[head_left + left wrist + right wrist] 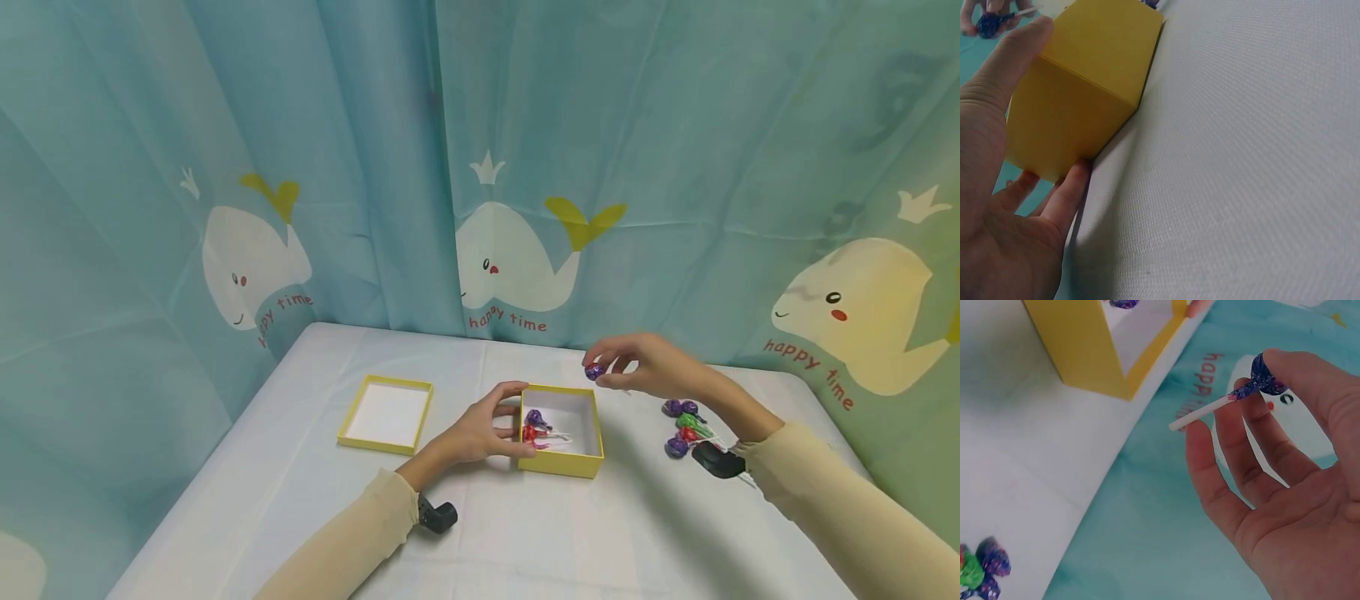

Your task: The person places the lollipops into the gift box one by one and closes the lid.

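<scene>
My right hand [648, 367] pinches a purple-wrapped lollipop [1265, 376] by its candy head, up in the air beyond the right back corner of the yellow box [561, 465]. In the right wrist view its white stick slants down to the left across the fingers. My left hand [476, 427] holds the box by its left side, thumb toward the front and fingers toward the back. Inside the open box, at the left, lie a purple lollipop [534, 418] and a red lollipop [531, 433] with white sticks.
The yellow-rimmed lid [386, 412] lies on the white-covered table [480, 533], left of the box. Several lollipops [677, 447], purple, green and red, lie in a pile on the right, partly under my right forearm. A blue curtain [390, 167] with whales hangs behind the table.
</scene>
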`<state>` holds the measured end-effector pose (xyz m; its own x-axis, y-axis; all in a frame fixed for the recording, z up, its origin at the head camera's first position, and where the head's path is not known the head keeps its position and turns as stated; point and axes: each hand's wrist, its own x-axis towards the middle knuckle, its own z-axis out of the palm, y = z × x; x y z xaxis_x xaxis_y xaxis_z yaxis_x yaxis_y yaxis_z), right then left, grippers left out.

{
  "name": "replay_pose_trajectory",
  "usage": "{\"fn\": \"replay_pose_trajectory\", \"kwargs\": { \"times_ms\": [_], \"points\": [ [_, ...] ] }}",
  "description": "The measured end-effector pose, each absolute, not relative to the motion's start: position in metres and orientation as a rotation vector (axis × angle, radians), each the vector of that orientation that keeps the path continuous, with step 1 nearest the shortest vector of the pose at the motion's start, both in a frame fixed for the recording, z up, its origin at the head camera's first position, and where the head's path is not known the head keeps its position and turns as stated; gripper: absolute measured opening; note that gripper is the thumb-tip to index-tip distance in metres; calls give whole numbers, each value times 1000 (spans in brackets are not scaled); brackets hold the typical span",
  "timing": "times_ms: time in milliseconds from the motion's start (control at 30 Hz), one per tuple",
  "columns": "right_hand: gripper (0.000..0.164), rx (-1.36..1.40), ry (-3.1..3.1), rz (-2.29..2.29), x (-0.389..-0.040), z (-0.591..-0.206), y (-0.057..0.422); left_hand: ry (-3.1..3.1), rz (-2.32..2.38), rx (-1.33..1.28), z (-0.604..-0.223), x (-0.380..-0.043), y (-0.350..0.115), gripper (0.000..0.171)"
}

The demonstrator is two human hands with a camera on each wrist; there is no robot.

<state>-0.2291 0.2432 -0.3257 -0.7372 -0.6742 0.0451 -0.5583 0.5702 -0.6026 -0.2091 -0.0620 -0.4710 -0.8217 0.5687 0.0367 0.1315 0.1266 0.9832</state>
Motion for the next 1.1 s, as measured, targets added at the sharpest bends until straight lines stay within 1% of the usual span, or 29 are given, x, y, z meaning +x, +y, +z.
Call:
{"fn": "replay_pose_trajectory", "kwargs": {
  "times_ms": [267, 500, 700, 1100],
  "points": [
    [24, -1147, 2531, -912, -241, -344, 211, 2048, 1744, 672, -471, -209, -62, 94],
    [21, -1121, 2461, -904, -244, -364, 192, 2044, 1748, 661, -471, -209, -62, 92],
    [24, -1115, 2470, -909, -243, -378, 185, 2049, 1751, 654, -471, -210, -61, 92],
    [23, -1160, 2490, -888, -240, -403, 177, 2052, 1746, 654, -470, -209, -62, 91]
  ]
}}
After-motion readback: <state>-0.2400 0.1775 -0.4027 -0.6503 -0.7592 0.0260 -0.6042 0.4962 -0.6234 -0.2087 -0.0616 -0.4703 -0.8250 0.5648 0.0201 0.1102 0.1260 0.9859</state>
